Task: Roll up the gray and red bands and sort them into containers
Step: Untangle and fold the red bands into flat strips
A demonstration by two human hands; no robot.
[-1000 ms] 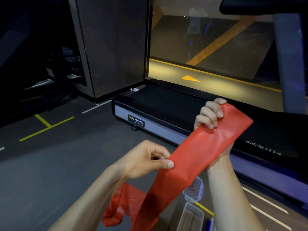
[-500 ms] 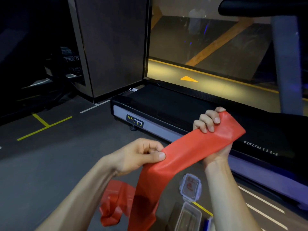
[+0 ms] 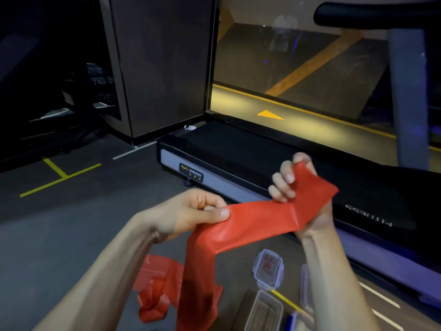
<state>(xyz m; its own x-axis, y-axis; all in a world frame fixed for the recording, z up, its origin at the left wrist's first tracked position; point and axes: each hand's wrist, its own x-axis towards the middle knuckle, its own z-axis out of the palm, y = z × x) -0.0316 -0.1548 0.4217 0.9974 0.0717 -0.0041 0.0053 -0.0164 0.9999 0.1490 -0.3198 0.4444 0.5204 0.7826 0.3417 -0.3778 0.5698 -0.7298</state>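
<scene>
A long red band [image 3: 250, 223] stretches between my two hands. My right hand [image 3: 300, 187] grips its top end, fingers curled over the folded tip. My left hand [image 3: 191, 211] pinches the band's edge between thumb and fingers, lower and to the left. The rest of the band hangs down and lies crumpled on the floor [image 3: 155, 297]. A clear open container [image 3: 262, 311] stands on the floor below my right forearm, with a clear lid [image 3: 268, 268] marked in red just beyond it. No gray band is in view.
A black treadmill [image 3: 238, 158] runs across the floor right behind my hands, its upright post [image 3: 408, 91] at the far right. A second clear lid or container [image 3: 304, 290] is partly hidden by my right forearm. Dark floor with yellow lines [image 3: 59, 177] spreads to the left.
My right hand has lowered and turned, folding the band's top end over in its fingers. My left hand stays pinched on the band and has sunk slightly. The stretch between the hands lies flatter.
</scene>
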